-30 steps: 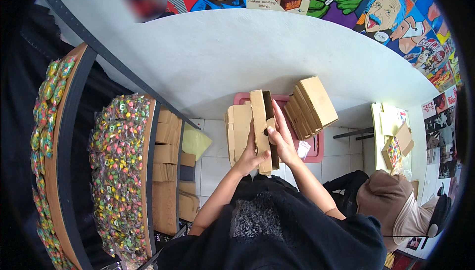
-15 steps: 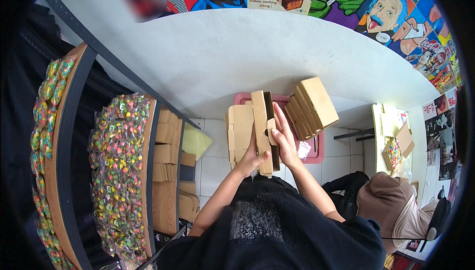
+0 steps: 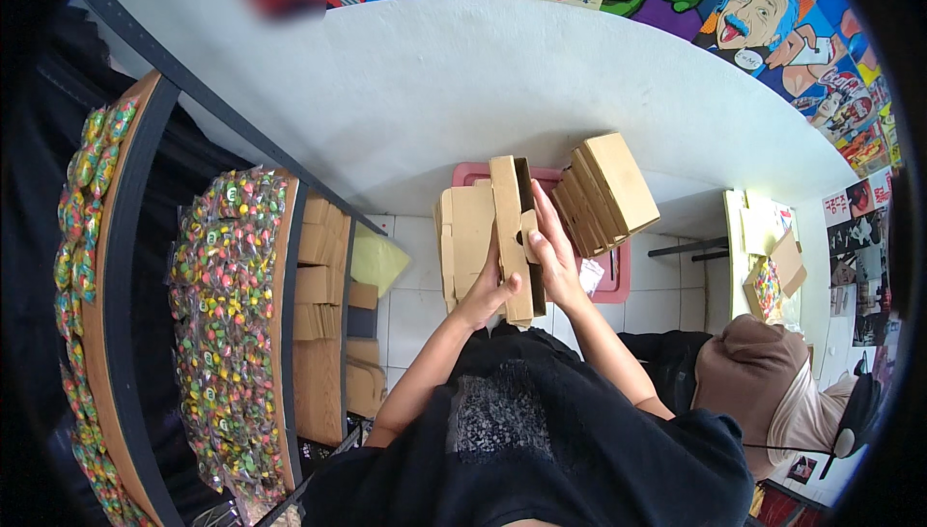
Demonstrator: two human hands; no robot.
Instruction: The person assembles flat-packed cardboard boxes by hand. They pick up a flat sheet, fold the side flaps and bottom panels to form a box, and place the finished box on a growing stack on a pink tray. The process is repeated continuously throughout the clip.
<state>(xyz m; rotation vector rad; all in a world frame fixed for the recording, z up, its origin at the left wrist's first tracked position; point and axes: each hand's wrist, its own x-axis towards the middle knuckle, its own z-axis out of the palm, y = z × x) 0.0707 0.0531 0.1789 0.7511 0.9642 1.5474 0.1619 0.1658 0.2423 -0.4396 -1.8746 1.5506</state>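
Note:
A long, narrow brown cardboard box point(image 3: 506, 201) stands on edge between my two hands, its dark opening showing along the right side. My left hand point(image 3: 487, 293) grips its left side near the lower end, with the thumb across the front. My right hand point(image 3: 554, 255) presses against the right side, fingers stretched along it and the thumb on a small flap. Just left of the held box is a pile of flat brown cardboard boxes point(image 3: 467, 233). To the right, several folded boxes point(image 3: 613, 189) form a tilted stack.
A pink table point(image 3: 619, 286) lies under the boxes against the white wall. At left, shelves carry bags of colourful candies point(image 3: 230, 334) and stacked cardboard point(image 3: 319, 286). A person in a brown top point(image 3: 758, 373) sits at right, near a pale table with an open candy box point(image 3: 768, 291).
The whole view has shifted slightly, so the scene sits a little higher. Both hands keep the same hold on the box, with no other clear change.

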